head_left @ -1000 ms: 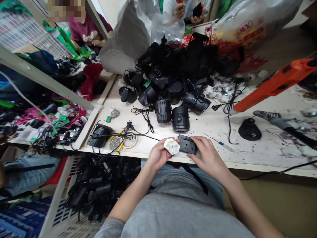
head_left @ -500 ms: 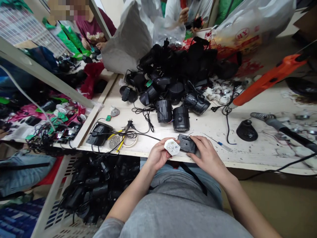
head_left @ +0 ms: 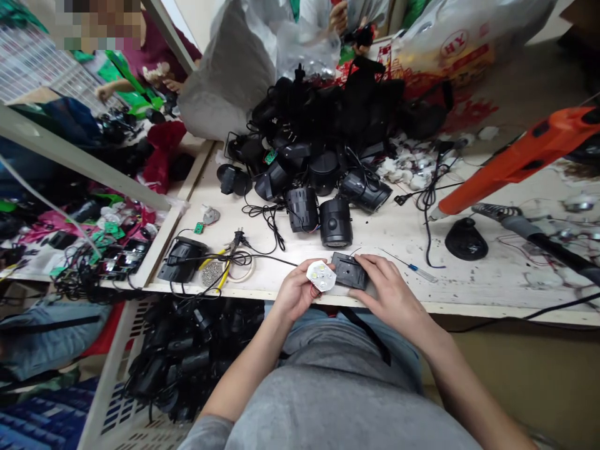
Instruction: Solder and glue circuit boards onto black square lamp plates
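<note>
My left hand [head_left: 295, 290] is closed around a white LED board [head_left: 321, 276], its face with several small LEDs turned up and red wire below it. My right hand [head_left: 387, 284] grips a black plastic housing [head_left: 349, 271] by its right side, at the front edge of the workbench [head_left: 469, 294]. Board and housing are side by side, almost touching. A black cable runs from the left toward my left hand. Behind my right hand lies a thin screwdriver [head_left: 415, 269] with a blue and clear handle.
Black lamp housings [head_left: 336, 223] are heaped at the back. An orange electric tool [head_left: 515, 159] hangs at right, near a soldering iron [head_left: 539, 228]. Yellow-handled pliers [head_left: 224, 275] lie at left. A crate [head_left: 110, 390] of black parts stands below. Co-workers sit across the bench.
The camera view has shifted slightly, so the bench appears further left. The white board is tilted a little differently in my left hand. Both hands keep their holds.
</note>
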Demonstrator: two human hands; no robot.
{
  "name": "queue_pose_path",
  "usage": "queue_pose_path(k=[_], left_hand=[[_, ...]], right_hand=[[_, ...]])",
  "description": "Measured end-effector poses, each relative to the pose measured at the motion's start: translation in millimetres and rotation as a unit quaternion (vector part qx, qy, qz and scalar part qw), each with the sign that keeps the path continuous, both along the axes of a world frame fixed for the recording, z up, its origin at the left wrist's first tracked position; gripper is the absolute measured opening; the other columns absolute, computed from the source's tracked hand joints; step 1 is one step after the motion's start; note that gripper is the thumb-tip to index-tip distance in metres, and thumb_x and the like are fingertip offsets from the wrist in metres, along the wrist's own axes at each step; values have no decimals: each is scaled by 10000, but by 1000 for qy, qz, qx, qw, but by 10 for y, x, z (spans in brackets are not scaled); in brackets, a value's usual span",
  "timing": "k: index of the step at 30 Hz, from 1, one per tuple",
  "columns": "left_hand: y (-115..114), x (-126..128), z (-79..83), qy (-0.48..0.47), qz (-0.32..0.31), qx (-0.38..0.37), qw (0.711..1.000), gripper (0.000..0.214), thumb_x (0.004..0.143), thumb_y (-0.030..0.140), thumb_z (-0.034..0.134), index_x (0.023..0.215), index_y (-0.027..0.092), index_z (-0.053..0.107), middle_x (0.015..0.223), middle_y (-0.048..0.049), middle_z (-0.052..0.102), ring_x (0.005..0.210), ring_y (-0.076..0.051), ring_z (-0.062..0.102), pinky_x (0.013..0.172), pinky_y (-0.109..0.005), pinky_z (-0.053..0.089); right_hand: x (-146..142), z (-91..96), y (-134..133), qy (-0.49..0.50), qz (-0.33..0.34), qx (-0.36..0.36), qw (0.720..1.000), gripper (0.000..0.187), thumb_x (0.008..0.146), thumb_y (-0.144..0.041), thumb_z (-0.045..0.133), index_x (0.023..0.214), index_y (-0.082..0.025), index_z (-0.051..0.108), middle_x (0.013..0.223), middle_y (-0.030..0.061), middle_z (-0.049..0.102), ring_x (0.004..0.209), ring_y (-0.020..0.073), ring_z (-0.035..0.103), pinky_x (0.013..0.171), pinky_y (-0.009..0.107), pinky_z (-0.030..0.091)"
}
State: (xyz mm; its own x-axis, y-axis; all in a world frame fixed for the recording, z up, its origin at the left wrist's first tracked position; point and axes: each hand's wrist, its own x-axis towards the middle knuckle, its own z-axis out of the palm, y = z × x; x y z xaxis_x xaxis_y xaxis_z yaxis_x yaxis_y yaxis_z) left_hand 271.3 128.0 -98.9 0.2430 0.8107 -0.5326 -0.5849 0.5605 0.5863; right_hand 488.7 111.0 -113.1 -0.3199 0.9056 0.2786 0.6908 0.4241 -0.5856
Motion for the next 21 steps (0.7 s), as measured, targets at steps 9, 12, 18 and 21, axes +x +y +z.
queue_pose_path(k=[9,12,18,21], left_hand=[[4,-68,-91,0,-15,-2,1000,308,720,143,739,1021,83,705,1030,-181,765,613,-144,666,465,-177,495],[3,-46,-96,12,-10,-1,1000,332,689,166,773,1006,85,715,989,-170,769,599,-139,648,459,-175,470],[6,42,66,164,28,119,979,310,724,284,836,969,135,719,876,-79,735,665,-124,613,605,-201,488],[47,125,223,320,-25,288,902,211,779,269,806,956,182,732,967,-84,718,890,-204,638,880,-319,516]], right_hand=[[481,600,312,217,-335,231,888,729,865,-357,730,1498,-484,393,1490,44,465,1360,385,493,1111,606,453],[513,622,482,218,-315,178,906,829,874,-358,731,1569,-413,281,1459,95,505,1356,374,512,1097,620,459],[351,604,985,241,-363,166,885,978,695,-364,893,1506,-183,376,1341,202,585,1094,337,655,885,508,566],[282,573,1297,261,-320,103,905,837,690,-424,884,1371,-181,462,1107,133,691,922,278,680,859,485,557]])
